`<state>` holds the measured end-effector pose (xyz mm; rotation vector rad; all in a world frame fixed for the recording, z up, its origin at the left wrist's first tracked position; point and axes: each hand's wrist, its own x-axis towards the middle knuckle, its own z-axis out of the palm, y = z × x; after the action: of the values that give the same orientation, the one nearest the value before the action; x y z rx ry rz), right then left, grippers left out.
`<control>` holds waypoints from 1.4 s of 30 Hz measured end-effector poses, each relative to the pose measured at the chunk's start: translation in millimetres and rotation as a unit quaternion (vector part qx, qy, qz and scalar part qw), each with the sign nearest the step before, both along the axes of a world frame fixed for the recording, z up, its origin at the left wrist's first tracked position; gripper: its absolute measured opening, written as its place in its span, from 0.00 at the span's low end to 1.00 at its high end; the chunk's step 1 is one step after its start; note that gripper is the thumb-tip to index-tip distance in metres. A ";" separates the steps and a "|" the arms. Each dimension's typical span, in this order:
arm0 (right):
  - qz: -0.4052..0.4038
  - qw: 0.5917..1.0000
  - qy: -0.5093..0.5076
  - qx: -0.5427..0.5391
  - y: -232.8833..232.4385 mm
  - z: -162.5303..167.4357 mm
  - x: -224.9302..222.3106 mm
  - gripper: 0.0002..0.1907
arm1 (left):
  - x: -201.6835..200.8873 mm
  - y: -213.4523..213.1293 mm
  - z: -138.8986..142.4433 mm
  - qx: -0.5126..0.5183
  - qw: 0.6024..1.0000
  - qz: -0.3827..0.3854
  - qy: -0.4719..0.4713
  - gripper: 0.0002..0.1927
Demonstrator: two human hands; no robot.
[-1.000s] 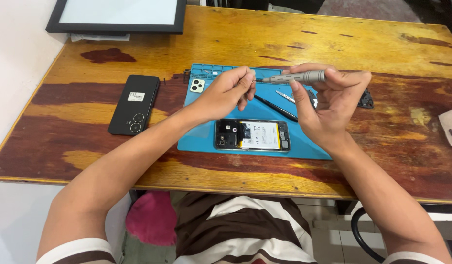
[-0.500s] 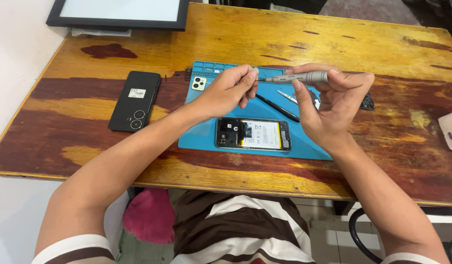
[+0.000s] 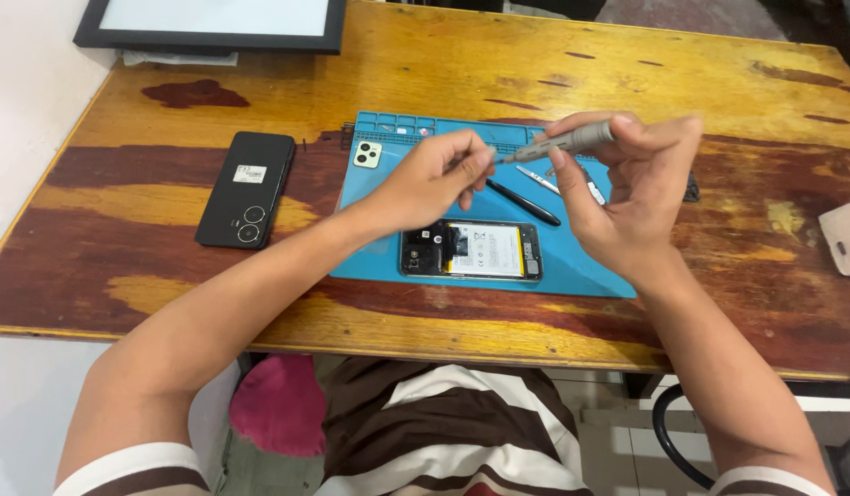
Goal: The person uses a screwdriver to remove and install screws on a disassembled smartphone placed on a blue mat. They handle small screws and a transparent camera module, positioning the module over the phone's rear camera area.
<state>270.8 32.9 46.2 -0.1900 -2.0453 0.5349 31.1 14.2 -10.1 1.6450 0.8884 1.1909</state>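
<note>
a worn wooden table (image 3: pixel 260 83) with dark red stains fills the frame, a white wall along the left edge and a black-framed panel (image 3: pixel 214 23) at the upper left. a blue repair mat (image 3: pixel 590 276) lies at centre, with an opened phone (image 3: pixel 471 250) on its lower part and a black phone back cover (image 3: pixel 246 188) on bare wood to the left. the right hand (image 3: pixel 627 197) curls closed around a grey precision screwdriver (image 3: pixel 563 142), held level above the mat. the left hand (image 3: pixel 430 179) pinches at the driver's tip; whether it holds a bit is probably too small to tell. both hands sit almost as they did half a second ago, the driver barely shifted.
</note>
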 end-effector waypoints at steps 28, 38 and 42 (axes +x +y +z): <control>0.079 0.985 -0.151 -0.032 -10.3 2.0 -72.3 0.20 | -71.6 -96.3 27.3 0.078 0.941 -0.026 0.328 0.21; 0.113 0.973 -0.191 -0.065 -14.2 -0.2 -83.2 0.17 | -71.4 -100.3 3.4 0.048 0.946 -0.020 0.321 0.23; 0.121 0.970 -0.201 -0.069 -16.6 -2.2 -83.9 0.16 | -69.1 -102.3 1.3 0.054 0.938 -0.012 0.342 0.22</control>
<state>186.8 16.3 44.1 -0.1413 -2.4453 0.8471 -38.0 -88.1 -8.8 2.2026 1.2289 0.6420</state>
